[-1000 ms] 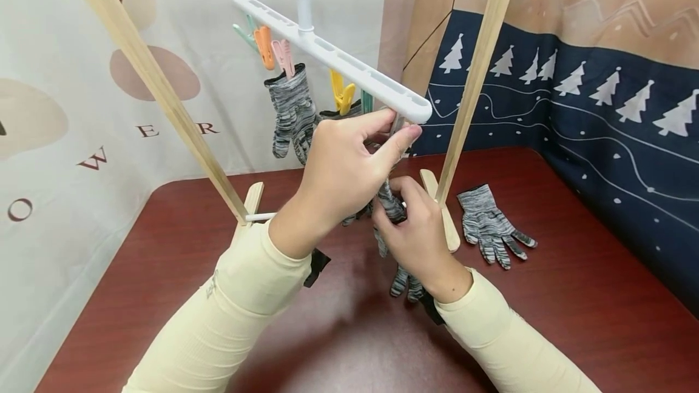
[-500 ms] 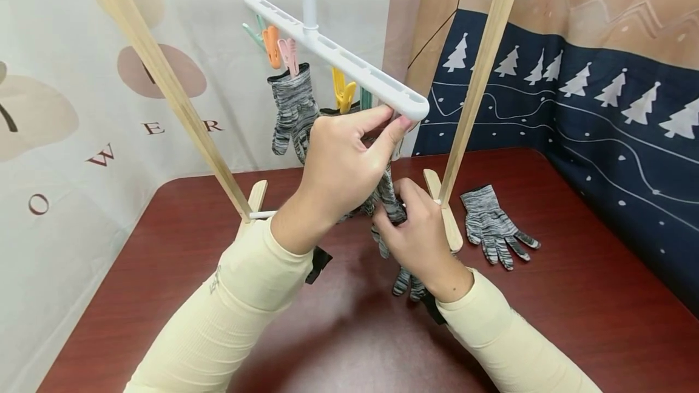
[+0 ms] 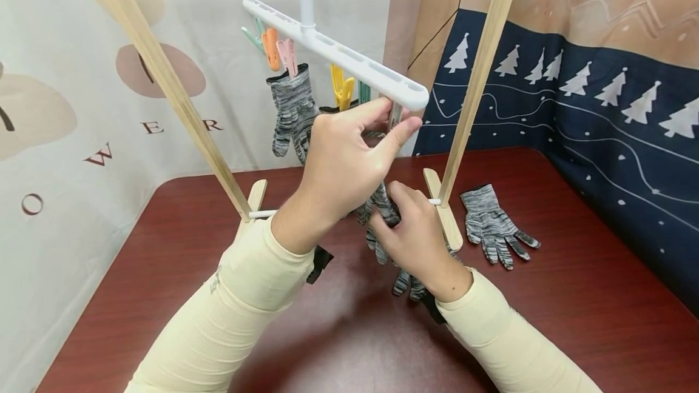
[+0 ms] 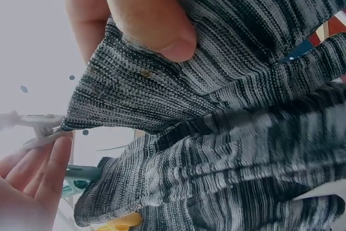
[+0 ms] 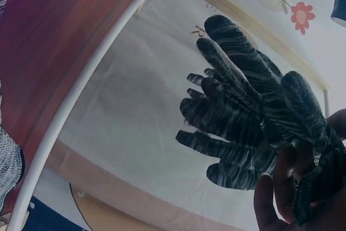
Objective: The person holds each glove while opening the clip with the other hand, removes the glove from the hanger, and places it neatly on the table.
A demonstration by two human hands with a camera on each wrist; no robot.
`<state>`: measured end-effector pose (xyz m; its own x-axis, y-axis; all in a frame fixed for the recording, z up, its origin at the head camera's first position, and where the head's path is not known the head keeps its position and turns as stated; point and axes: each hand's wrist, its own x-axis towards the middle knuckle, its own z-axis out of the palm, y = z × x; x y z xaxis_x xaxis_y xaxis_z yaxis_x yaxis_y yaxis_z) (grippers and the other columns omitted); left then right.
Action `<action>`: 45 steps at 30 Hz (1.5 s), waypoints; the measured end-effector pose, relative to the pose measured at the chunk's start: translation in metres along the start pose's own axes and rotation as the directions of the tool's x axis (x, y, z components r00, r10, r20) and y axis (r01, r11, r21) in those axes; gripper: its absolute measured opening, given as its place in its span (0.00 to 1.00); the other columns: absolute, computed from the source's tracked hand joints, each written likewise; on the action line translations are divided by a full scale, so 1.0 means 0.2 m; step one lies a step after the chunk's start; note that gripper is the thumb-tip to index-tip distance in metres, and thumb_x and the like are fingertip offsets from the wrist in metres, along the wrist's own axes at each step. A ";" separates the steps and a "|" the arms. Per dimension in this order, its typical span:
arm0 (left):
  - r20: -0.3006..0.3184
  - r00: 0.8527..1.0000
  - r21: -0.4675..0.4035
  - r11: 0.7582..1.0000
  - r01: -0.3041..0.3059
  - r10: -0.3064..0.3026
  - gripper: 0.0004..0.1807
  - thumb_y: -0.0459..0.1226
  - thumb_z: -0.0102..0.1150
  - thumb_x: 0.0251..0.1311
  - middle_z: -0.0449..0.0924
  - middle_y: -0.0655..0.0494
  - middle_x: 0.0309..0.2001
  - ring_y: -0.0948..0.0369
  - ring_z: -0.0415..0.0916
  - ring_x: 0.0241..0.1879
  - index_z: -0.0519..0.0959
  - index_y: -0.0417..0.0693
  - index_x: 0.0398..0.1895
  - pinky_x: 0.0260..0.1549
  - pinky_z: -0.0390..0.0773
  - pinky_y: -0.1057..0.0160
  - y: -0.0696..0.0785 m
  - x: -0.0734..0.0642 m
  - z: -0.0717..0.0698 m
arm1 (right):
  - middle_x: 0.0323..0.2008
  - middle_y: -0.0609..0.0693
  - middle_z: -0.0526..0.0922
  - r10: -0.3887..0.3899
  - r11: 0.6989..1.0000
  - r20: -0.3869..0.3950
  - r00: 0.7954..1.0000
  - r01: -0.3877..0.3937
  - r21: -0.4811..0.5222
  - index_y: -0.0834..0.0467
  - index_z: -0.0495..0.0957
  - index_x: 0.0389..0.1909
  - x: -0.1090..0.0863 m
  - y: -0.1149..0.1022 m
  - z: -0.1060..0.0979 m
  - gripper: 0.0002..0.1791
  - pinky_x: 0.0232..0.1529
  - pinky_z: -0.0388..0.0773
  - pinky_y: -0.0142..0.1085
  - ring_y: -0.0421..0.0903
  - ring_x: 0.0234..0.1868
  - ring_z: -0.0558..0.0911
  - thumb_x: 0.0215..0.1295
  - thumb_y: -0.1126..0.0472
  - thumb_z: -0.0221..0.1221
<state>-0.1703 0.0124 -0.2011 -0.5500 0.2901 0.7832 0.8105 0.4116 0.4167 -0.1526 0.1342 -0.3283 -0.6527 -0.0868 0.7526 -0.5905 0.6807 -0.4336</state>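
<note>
At the near end of a white clip hanger [image 3: 349, 62], my left hand [image 3: 346, 165] pinches a pale grey clothespin [image 3: 395, 116]. Lower down, my right hand [image 3: 417, 232] grips a grey-black striped knit glove [image 4: 135, 96], thumb pressed on it near the cuff. In the left wrist view the clothespin meets a corner of that cuff; whether it bites cannot be told. A second striped glove [image 3: 295, 108] hangs from a pink clothespin [image 3: 287, 56]. Behind my left hand, a further glove [image 4: 130, 185] hangs by yellow [image 3: 342, 87] and green [image 3: 364, 93] clothespins.
Wooden stand posts [image 3: 480, 77] rise on both sides, joined low by a white rod [image 3: 262, 214]. One glove [image 3: 494, 226] lies at right on the red-brown table [image 3: 327, 332]; another [image 3: 404, 284] lies partly under my right hand. Orange [image 3: 270, 48] and mint [image 3: 253, 36] clothespins dangle unused.
The hanger's near end has dipped slightly. My left thumb has shifted outward from the hanger's tip, showing the clothespin more. My right hand has moved a little with the glove.
</note>
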 end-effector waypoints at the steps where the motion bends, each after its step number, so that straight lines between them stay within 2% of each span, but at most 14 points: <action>1: 0.008 1.000 -0.019 1.000 0.017 -0.017 0.10 0.45 0.67 0.63 0.88 0.61 0.29 0.71 0.77 0.21 0.86 0.49 0.38 0.22 0.72 0.73 0.00 0.00 0.00 | 0.19 0.47 0.65 0.004 1.000 0.002 1.000 -0.004 0.005 0.56 0.68 0.25 0.00 0.00 0.00 0.10 0.25 0.61 0.37 0.48 0.24 0.67 0.55 0.65 0.61; 5: 0.043 0.995 -0.059 0.994 0.090 -0.087 0.14 0.45 0.71 0.59 0.90 0.57 0.40 0.71 0.86 0.40 0.86 0.49 0.44 0.39 0.83 0.70 0.00 0.00 0.00 | 0.19 0.47 0.66 0.002 1.000 0.014 1.000 -0.002 0.013 0.56 0.68 0.26 0.00 0.00 0.00 0.10 0.26 0.62 0.37 0.48 0.24 0.68 0.55 0.65 0.62; 9: 0.058 0.994 -0.017 0.995 0.098 -0.097 0.16 0.47 0.71 0.59 0.90 0.57 0.41 0.70 0.86 0.40 0.85 0.49 0.45 0.39 0.82 0.71 -0.01 0.00 0.00 | 0.19 0.46 0.66 -0.002 1.000 0.019 1.000 0.002 0.011 0.56 0.68 0.25 0.00 0.00 0.01 0.10 0.26 0.62 0.37 0.49 0.24 0.67 0.55 0.66 0.62; 13: 0.029 0.999 0.031 0.999 0.036 -0.037 0.20 0.48 0.71 0.59 0.89 0.56 0.42 0.67 0.86 0.40 0.85 0.48 0.49 0.40 0.83 0.70 -0.02 -0.02 -0.01 | 0.19 0.47 0.66 -0.007 1.000 0.024 1.000 0.006 0.024 0.56 0.68 0.26 0.01 -0.01 0.01 0.10 0.27 0.63 0.38 0.49 0.24 0.68 0.54 0.66 0.62; 17: -0.065 0.995 0.028 0.996 -0.080 0.081 0.20 0.44 0.71 0.59 0.89 0.52 0.44 0.64 0.87 0.39 0.85 0.42 0.51 0.37 0.84 0.70 -0.03 -0.06 -0.05 | 0.19 0.47 0.66 -0.007 1.000 0.024 1.000 0.007 0.013 0.57 0.68 0.26 0.01 -0.01 0.01 0.10 0.27 0.63 0.38 0.50 0.24 0.68 0.55 0.65 0.62; 19: -0.139 0.979 0.016 0.989 -0.150 0.151 0.18 0.39 0.70 0.59 0.88 0.49 0.44 0.63 0.87 0.37 0.85 0.39 0.49 0.33 0.84 0.70 -0.06 -0.09 -0.08 | 0.19 0.47 0.66 -0.006 1.000 0.022 1.000 0.006 0.007 0.56 0.68 0.26 0.01 -0.01 0.01 0.10 0.26 0.63 0.37 0.50 0.25 0.69 0.55 0.64 0.62; 21: -0.223 0.952 0.008 0.977 -0.215 0.211 0.14 0.35 0.68 0.60 0.88 0.47 0.42 0.61 0.86 0.35 0.85 0.38 0.47 0.30 0.83 0.68 -0.09 -0.12 -0.11 | 0.19 0.47 0.66 -0.011 1.000 0.019 1.000 0.011 0.009 0.56 0.69 0.26 0.01 -0.01 0.01 0.09 0.26 0.63 0.37 0.50 0.24 0.69 0.56 0.64 0.62; 24: -0.347 0.907 0.011 0.968 -0.251 0.240 0.11 0.33 0.64 0.59 0.86 0.45 0.39 0.58 0.84 0.34 0.85 0.36 0.43 0.28 0.82 0.65 -0.15 -0.18 -0.14 | 0.19 0.47 0.67 -0.015 0.999 0.015 1.000 0.014 0.030 0.57 0.70 0.27 0.01 -0.01 0.02 0.08 0.27 0.64 0.37 0.50 0.24 0.68 0.56 0.64 0.62; 26: -0.414 0.883 0.020 0.972 -0.235 0.222 0.11 0.32 0.62 0.58 0.86 0.44 0.39 0.55 0.82 0.35 0.85 0.36 0.42 0.31 0.81 0.65 -0.21 -0.22 -0.15 | 0.19 0.47 0.66 -0.019 0.999 0.012 1.000 0.019 0.041 0.57 0.70 0.26 0.00 -0.01 0.02 0.09 0.27 0.64 0.37 0.49 0.24 0.68 0.57 0.65 0.62; 28: -0.454 0.870 0.046 0.981 -0.190 0.190 0.11 0.32 0.61 0.57 0.85 0.43 0.39 0.52 0.80 0.37 0.85 0.36 0.41 0.36 0.79 0.66 -0.26 -0.26 -0.17 | 0.18 0.47 0.65 -0.024 0.999 0.009 1.000 0.023 0.049 0.58 0.69 0.25 -0.01 0.00 0.02 0.10 0.27 0.64 0.37 0.48 0.24 0.67 0.56 0.66 0.62; 33: -0.457 0.884 0.113 0.992 -0.054 0.101 0.12 0.35 0.60 0.58 0.83 0.43 0.43 0.47 0.74 0.44 0.86 0.40 0.43 0.46 0.67 0.64 -0.37 -0.34 -0.21 | 0.18 0.47 0.63 -0.038 0.998 0.010 0.999 0.037 0.056 0.58 0.68 0.25 -0.01 0.00 0.03 0.11 0.27 0.63 0.36 0.47 0.23 0.65 0.56 0.66 0.62; 39: -0.437 0.899 0.142 0.989 0.038 0.028 0.12 0.36 0.60 0.60 0.82 0.43 0.46 0.45 0.72 0.48 0.86 0.42 0.44 0.49 0.64 0.61 -0.46 -0.41 -0.26 | 0.18 0.46 0.63 -0.034 0.998 0.019 0.999 0.033 0.058 0.58 0.68 0.24 -0.03 0.00 0.03 0.11 0.28 0.64 0.37 0.46 0.23 0.65 0.56 0.67 0.62; 43: -0.455 0.891 0.148 0.986 0.081 -0.005 0.12 0.34 0.60 0.59 0.81 0.42 0.47 0.44 0.72 0.48 0.86 0.41 0.44 0.49 0.63 0.62 -0.54 -0.45 -0.30 | 0.18 0.46 0.62 -0.046 0.997 0.019 0.999 0.045 0.057 0.58 0.67 0.24 -0.03 0.00 0.04 0.12 0.28 0.64 0.37 0.45 0.22 0.65 0.56 0.67 0.62; 45: -0.489 0.872 0.159 0.980 0.119 -0.027 0.11 0.34 0.61 0.59 0.81 0.41 0.47 0.45 0.71 0.50 0.86 0.42 0.44 0.52 0.63 0.61 -0.58 -0.47 -0.32 | 0.18 0.47 0.61 -0.057 0.997 0.022 0.998 0.056 0.058 0.57 0.66 0.23 -0.03 0.00 0.04 0.13 0.28 0.63 0.36 0.45 0.22 0.64 0.57 0.67 0.62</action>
<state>-0.2009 -0.1179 -0.2934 -0.4024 -0.1807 0.8975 0.6970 0.5750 0.4283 -0.1530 0.1289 -0.3380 -0.6284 -0.1417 0.7649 -0.6524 0.6316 -0.4189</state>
